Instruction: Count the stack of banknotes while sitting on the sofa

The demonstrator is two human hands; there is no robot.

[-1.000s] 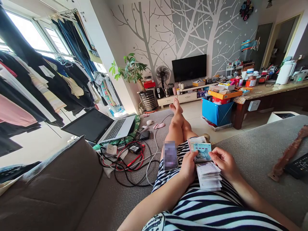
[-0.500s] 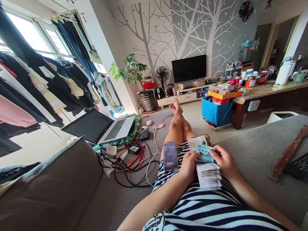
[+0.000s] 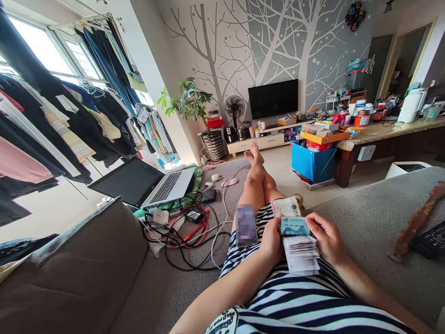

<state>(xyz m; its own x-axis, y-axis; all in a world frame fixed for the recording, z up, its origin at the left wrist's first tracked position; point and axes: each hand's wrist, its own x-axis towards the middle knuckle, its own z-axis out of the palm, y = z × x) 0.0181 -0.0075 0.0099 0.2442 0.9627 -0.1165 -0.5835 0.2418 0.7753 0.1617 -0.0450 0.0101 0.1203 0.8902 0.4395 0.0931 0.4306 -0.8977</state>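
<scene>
A blue-green banknote (image 3: pixel 294 226) is stretched between my two hands above my lap. My left hand (image 3: pixel 272 241) grips its left end, and my right hand (image 3: pixel 326 235) pinches its right end between thumb and fingers. Just beyond it lies a stack of paler banknotes (image 3: pixel 287 207), partly covered by the held note. On the near side, a fanned pile of whitish banknotes (image 3: pixel 301 256) rests on the striped cloth over my lap. A phone (image 3: pixel 246 226) with a blurred screen lies on my thigh, left of my left hand.
On the grey sofa (image 3: pixel 187 287) to my left are an open laptop (image 3: pixel 170 185) and tangled cables (image 3: pixel 194 232). A remote control (image 3: pixel 431 239) and a brown strip-like object (image 3: pixel 417 220) lie at right. Beyond stand a blue storage box (image 3: pixel 311 162) and a cluttered table (image 3: pixel 377 134).
The blue-green banknote has turned from tilted to nearly level and looks flatter across. My left thumb has drawn back from its face, and my right hand has shifted slightly.
</scene>
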